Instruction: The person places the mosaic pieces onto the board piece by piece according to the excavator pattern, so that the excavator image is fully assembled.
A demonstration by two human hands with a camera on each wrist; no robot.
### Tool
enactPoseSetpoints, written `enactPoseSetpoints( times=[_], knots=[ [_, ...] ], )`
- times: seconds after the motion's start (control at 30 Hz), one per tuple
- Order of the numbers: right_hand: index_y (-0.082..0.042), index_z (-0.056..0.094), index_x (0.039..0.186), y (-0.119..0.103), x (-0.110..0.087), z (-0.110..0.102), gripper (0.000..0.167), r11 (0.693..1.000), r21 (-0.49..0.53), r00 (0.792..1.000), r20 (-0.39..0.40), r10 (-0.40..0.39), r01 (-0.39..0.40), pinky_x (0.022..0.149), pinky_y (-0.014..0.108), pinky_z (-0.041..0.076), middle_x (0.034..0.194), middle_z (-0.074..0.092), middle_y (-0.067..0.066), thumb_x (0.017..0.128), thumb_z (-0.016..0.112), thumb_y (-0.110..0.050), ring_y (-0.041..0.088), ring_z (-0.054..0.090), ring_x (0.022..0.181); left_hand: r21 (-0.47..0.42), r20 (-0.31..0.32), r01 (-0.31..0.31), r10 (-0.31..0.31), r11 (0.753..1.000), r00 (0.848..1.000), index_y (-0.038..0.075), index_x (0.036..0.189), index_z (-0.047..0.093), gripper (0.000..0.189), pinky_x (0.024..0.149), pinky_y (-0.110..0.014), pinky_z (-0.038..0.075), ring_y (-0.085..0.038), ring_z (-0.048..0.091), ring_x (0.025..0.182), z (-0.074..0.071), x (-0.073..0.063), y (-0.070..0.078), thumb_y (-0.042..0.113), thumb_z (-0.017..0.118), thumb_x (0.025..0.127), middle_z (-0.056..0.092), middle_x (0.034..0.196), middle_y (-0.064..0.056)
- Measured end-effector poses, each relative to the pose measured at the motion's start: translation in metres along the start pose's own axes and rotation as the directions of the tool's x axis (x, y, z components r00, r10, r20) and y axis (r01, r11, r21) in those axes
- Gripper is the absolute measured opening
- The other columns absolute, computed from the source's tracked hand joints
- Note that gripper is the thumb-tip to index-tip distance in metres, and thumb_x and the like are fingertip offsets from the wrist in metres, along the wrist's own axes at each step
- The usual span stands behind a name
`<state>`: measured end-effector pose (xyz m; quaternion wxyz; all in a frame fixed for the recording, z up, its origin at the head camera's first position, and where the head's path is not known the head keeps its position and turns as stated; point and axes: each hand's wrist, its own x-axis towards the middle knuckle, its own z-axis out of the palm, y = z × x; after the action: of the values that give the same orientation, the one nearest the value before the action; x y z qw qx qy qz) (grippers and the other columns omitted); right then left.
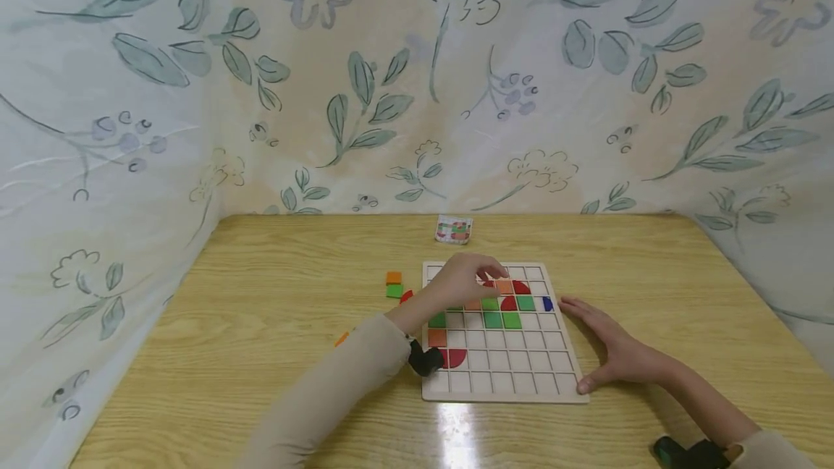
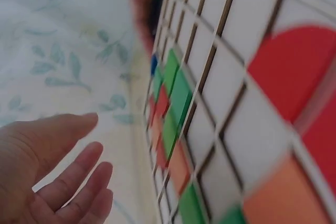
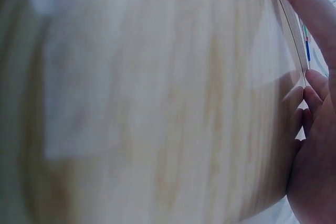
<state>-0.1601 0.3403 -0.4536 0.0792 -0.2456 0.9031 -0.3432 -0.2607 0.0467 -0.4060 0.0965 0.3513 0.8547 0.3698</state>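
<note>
A pale wooden grid board (image 1: 539, 362) lies on the table, with several coloured pieces in its cells. My left hand (image 1: 464, 281) is over the board's upper part, close to a salmon square (image 1: 504, 286) and a red rounded piece (image 1: 521, 287). In the left wrist view its thumb and fingers stand apart, and nothing shows between them. Beside the board's right edge rests my right hand (image 1: 619, 349), fingers stretched forward along it and thumb at the near right corner. Green squares (image 1: 512, 320) and a blue piece (image 1: 547, 303) sit in the grid between the hands.
Left of the board lie a loose orange square (image 1: 394, 278), a green square (image 1: 394, 291) and a red piece (image 1: 407, 297); another orange piece (image 1: 342, 339) is partly behind the left sleeve. A small patterned card (image 1: 453, 230) lies beyond the board. Floral cloth (image 1: 365, 107) hangs behind the table.
</note>
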Motion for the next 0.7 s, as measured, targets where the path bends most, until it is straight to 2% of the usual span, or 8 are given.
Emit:
enactPoseSetpoints(
  times=[0.13, 0.3, 0.4, 0.53, 0.7],
  knots=[
    [-0.006, 0.024, 0.145, -0.001, 0.0, 0.0, 0.113, 1.0, 0.0, 1.0, -0.003, 0.001, -0.001, 0.092, 0.07, 0.015, 0.148, 0.018, 0.024, 0.055, 0.087, -0.034, 0.014, 0.005, 0.139, -0.061, -0.036, 0.011, -0.013, 0.998, 0.999, 0.012, 0.108, 0.066, 0.027, 0.078, -0.022, 0.048, -0.017, 0.061, 0.092, -0.022, -0.019, -0.013, 0.018, 0.07, 0.082, 0.067, 0.106, -0.004],
    [-0.008, 0.024, 0.145, 0.0, -0.001, -0.001, 0.113, 1.0, -0.001, 1.0, -0.001, 0.013, -0.013, 0.093, 0.069, 0.014, 0.149, 0.016, 0.023, 0.055, 0.087, -0.034, 0.017, 0.004, 0.139, -0.071, -0.073, 0.092, -0.098, 0.993, 0.993, 0.011, 0.109, 0.066, 0.027, 0.083, -0.029, 0.048, -0.018, 0.06, 0.094, -0.05, -0.047, -0.034, 0.018, 0.07, 0.082, 0.066, 0.109, -0.006],
    [-0.008, 0.024, 0.145, 0.0, 0.0, -0.001, 0.114, 1.0, 0.001, 1.0, -0.004, 0.005, -0.005, 0.094, 0.067, 0.014, 0.149, 0.016, 0.023, 0.055, 0.087, -0.034, 0.014, 0.003, 0.139, -0.074, -0.108, 0.136, -0.143, 0.988, 0.984, 0.011, 0.109, 0.066, 0.027, 0.084, -0.031, 0.048, -0.017, 0.059, 0.094, -0.064, -0.062, -0.045, 0.017, 0.069, 0.083, 0.066, 0.109, -0.006],
    [-0.007, 0.024, 0.145, 0.001, 0.0, 0.0, 0.114, 1.0, -0.001, 1.0, -0.006, -0.01, 0.01, 0.094, 0.066, 0.014, 0.148, 0.017, 0.024, 0.055, 0.088, -0.034, 0.004, 0.002, 0.137, -0.089, -0.138, 0.152, -0.163, 0.984, 0.977, 0.008, 0.109, 0.066, 0.026, 0.084, -0.032, 0.048, -0.019, 0.06, 0.094, -0.076, -0.075, -0.056, 0.016, 0.068, 0.084, 0.066, 0.108, -0.008],
    [-0.006, 0.024, 0.145, 0.001, 0.0, 0.001, 0.114, 1.0, -0.004, 1.0, -0.01, -0.014, 0.014, 0.094, 0.067, 0.015, 0.148, 0.018, 0.025, 0.054, 0.088, -0.033, -0.003, 0.001, 0.135, -0.086, -0.123, 0.16, -0.17, 0.983, 0.978, 0.005, 0.106, 0.066, 0.023, 0.083, -0.032, 0.049, -0.019, 0.06, 0.093, -0.079, -0.083, -0.067, 0.011, 0.067, 0.084, 0.066, 0.105, -0.01]
  ],
)
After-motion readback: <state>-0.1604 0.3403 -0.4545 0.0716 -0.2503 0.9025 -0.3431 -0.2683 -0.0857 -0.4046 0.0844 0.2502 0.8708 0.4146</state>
